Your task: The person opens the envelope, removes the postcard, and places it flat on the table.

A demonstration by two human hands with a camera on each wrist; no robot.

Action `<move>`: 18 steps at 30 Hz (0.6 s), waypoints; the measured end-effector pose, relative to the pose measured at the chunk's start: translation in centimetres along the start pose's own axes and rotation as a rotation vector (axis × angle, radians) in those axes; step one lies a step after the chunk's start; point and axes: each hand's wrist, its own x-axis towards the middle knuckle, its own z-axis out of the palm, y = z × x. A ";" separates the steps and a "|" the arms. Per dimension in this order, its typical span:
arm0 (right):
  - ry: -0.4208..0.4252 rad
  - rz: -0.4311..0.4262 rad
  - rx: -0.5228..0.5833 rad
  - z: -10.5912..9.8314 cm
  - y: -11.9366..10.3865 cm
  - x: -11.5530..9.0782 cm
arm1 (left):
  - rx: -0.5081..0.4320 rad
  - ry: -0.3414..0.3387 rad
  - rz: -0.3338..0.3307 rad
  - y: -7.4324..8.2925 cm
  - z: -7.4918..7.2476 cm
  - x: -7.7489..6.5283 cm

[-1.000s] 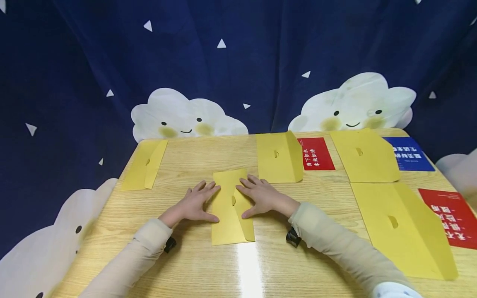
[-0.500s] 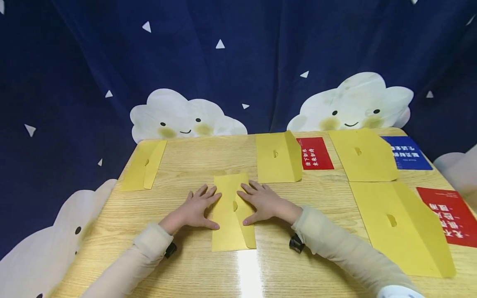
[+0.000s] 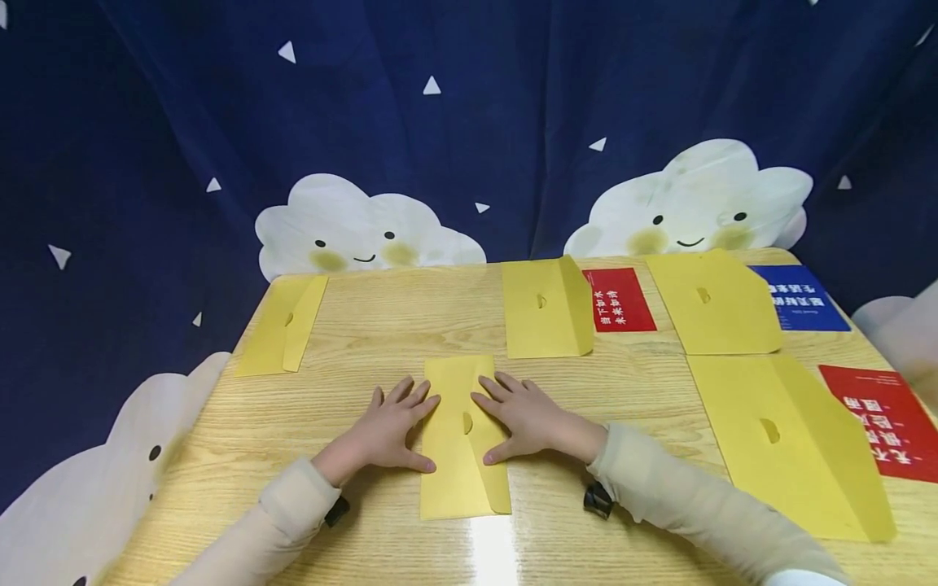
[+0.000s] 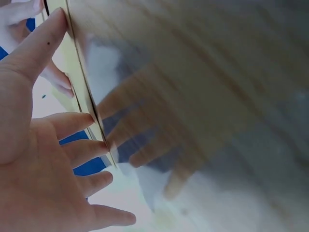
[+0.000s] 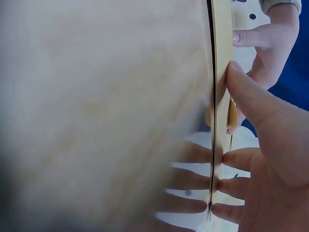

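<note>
A yellow envelope (image 3: 450,456) with a half-round tab and a side flap lies flat on the wooden table between both hands. My left hand (image 3: 388,427) is spread, its thumb and fingertips touching the envelope's left edge. From the other side my right hand (image 3: 531,419) rests its spread fingertips on the flap near the right edge. The left wrist view shows the left hand's palm (image 4: 43,159) with its fingertips on the envelope's edge. In the right wrist view the right thumb (image 5: 246,87) and fingertips touch the envelope (image 5: 222,96) from above.
Another closed yellow envelope (image 3: 271,325) lies at the back left. An open envelope (image 3: 531,325) and a red card (image 3: 623,301) are at the back. On the right are more open envelopes (image 3: 791,472), a blue card (image 3: 813,301) and a red card (image 3: 894,423). A dark curtain (image 3: 513,106) hangs behind.
Both hands and the yellow envelope between them have slid toward the near edge of the table and slightly right. The other envelopes and cards have stayed in place.
</note>
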 end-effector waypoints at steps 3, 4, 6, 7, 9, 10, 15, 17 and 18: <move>0.008 -0.010 0.007 0.2 -0.2 -0.5 | 0.020 0.000 0.007 0.5 0.1 -0.2; 0.011 -0.012 0.005 0.2 -0.3 -0.6 | 0.024 0.003 0.011 0.6 0.1 -0.3; 0.016 -0.013 0.004 0.2 -0.4 -1.0 | 0.033 0.004 0.016 0.9 0.1 -0.4; 0.017 -0.012 0.003 0.2 -0.4 -1.1 | 0.035 0.003 0.017 1.0 0.1 -0.5; 0.021 -0.015 -0.007 0.2 -0.5 -1.3 | 0.042 0.002 0.016 1.3 0.2 -0.5; 0.023 -0.016 -0.016 0.2 -0.4 -1.4 | 0.042 0.001 0.015 1.4 0.2 -0.5; 0.025 -0.020 -0.041 0.4 -0.1 -1.9 | 0.030 -0.005 0.022 1.8 0.3 -0.4; 0.023 -0.020 -0.040 0.5 0.0 -2.2 | 0.029 -0.007 0.029 1.9 0.4 -0.4; 0.022 -0.018 -0.043 0.5 0.1 -2.3 | 0.029 -0.007 0.033 1.9 0.5 -0.4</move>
